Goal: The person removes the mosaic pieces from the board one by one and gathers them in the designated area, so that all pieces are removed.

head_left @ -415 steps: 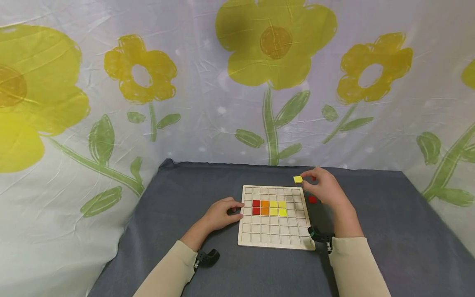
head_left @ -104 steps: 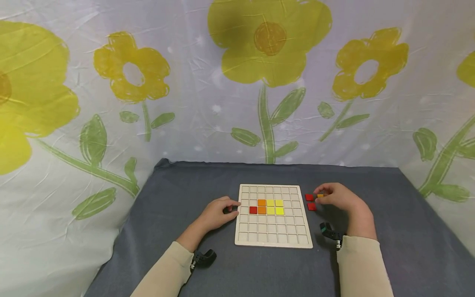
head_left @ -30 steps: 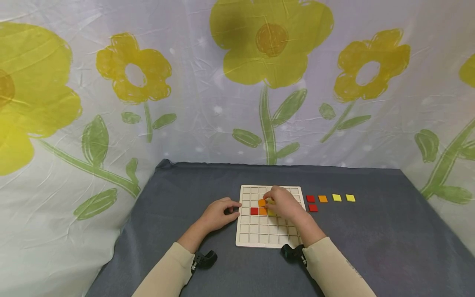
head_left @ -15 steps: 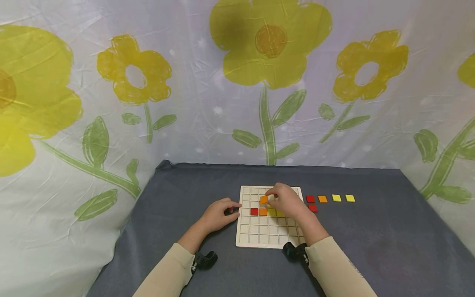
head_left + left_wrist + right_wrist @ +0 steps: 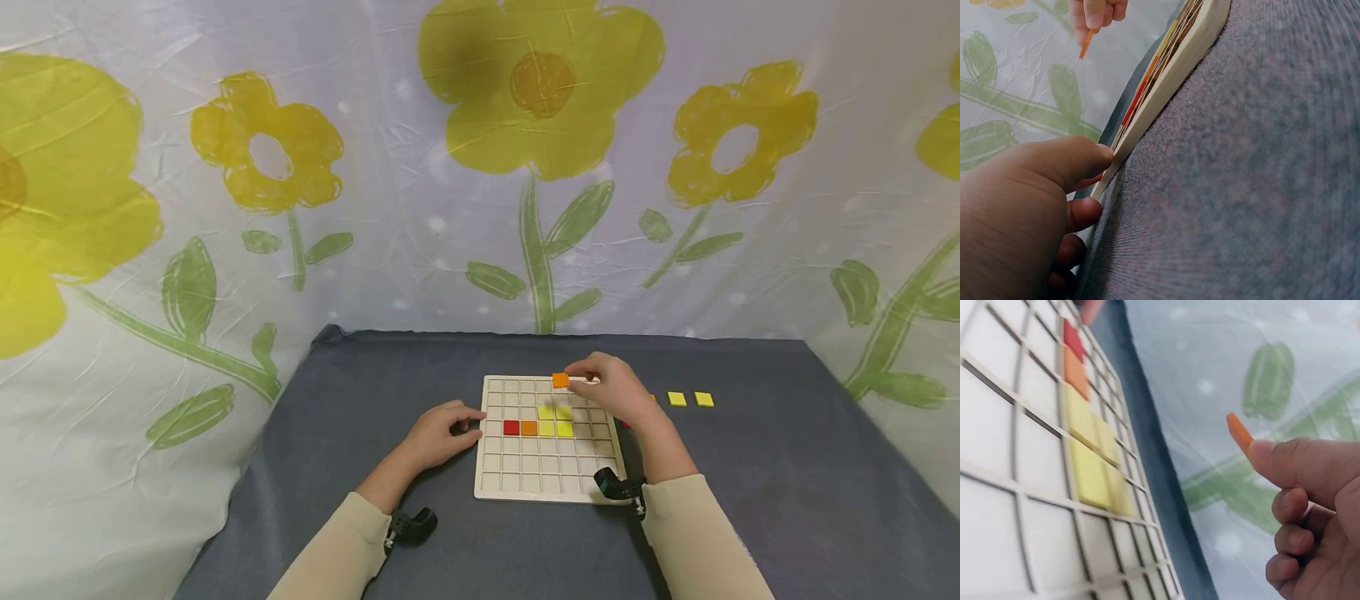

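My right hand [image 5: 615, 390] pinches an orange square tile [image 5: 560, 380] between thumb and forefinger, held up over the far edge of the wooden grid board [image 5: 530, 483]. In the right wrist view the tile [image 5: 1239, 432] appears edge-on, apart from the board. A red tile [image 5: 512, 427], an orange tile [image 5: 528, 427] and several yellow tiles [image 5: 565, 428] sit in the board's cells. My left hand [image 5: 438, 435] touches the board's left edge with thumb and forefinger tips; in the left wrist view the other fingers of this hand [image 5: 1016, 212] are loosely bent.
Two yellow tiles [image 5: 677, 399] lie on the dark grey cloth [image 5: 750, 467] right of the board. Slivers of an orange tile [image 5: 652, 397] and a red tile [image 5: 626, 424] show beside my right arm. A flower-printed curtain [image 5: 397, 275] hangs behind the table.
The orange tile has been lifted out of the board's upper coloured row and carried right and away. Earlier, a red tile left that row for the cloth. My left hand stays at the edge.
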A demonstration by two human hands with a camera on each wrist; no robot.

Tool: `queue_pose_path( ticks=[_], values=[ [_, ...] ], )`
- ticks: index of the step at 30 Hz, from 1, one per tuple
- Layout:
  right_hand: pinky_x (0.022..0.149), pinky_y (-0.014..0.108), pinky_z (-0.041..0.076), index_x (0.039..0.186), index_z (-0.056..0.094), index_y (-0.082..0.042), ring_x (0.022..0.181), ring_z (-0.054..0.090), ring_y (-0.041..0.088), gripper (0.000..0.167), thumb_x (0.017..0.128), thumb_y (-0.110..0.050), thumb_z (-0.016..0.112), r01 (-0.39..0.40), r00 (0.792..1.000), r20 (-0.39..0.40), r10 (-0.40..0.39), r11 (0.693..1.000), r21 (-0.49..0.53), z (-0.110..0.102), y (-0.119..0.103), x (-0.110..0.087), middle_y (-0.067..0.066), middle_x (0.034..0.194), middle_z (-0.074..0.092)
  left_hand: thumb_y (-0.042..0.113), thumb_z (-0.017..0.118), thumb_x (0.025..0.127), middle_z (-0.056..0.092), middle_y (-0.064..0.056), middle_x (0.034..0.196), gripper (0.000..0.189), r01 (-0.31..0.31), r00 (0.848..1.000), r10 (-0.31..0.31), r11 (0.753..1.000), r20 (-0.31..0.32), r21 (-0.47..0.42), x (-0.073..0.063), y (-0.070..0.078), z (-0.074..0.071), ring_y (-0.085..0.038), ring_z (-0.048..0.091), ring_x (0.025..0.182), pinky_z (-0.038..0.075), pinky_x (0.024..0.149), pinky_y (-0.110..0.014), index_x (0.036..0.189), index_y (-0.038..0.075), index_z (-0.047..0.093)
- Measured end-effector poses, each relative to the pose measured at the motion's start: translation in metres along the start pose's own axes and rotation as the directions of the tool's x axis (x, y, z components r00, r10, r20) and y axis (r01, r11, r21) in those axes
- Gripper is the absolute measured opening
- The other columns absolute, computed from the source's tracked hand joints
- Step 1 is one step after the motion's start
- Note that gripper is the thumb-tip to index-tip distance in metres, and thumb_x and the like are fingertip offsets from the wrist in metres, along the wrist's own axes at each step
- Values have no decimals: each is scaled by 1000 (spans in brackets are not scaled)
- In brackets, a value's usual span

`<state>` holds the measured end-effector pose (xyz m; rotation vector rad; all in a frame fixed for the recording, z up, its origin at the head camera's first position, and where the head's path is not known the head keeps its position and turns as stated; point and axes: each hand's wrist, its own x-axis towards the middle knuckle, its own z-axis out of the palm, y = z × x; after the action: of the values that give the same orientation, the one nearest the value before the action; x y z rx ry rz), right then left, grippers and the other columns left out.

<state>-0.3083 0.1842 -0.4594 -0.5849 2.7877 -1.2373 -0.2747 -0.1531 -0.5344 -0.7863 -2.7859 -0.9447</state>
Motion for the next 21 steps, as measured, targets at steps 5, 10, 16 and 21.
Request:
queue_pose_path(
  ticks=[5,10,16,21],
  values=[
    [69,41,39,124,74,-8,84,43,26,28,97,-17,73,-6,999,-38,6,1000,21,-15,7,-3,6,94,52,26,74,97,53,7,83,27,-21,1000,21,1000,-12,0,-1,-1,0,-8,46,70,41,67,-30,122,15,76],
    [71,41,40,125,73,-7,86,44,26,29,98,-16,73,-18,998,-59,21,999,47,-28,11,-9,7,99,54,26,75,96,53,8,83,27,15,1000,-15,1000,6,-4,-1,1,0,-9,46,70,41,69,-30,122,18,76],
    [72,41,39,127,72,-7,88,43,27,32,98,-21,73,-83,993,-79,89,993,79,-44,18,-18,9,100,52,26,75,96,52,10,84,27,31,999,-31,1000,11,-2,-1,0,0,-8,47,71,41,70,-30,123,20,76],
    [72,40,39,128,70,-4,91,43,27,37,98,-24,73,-112,988,-97,120,991,79,-58,24,-27,11,102,51,26,75,97,52,10,84,27,29,999,-29,1000,13,-5,-1,1,0,-8,47,71,42,70,-30,123,20,76]
  ],
)
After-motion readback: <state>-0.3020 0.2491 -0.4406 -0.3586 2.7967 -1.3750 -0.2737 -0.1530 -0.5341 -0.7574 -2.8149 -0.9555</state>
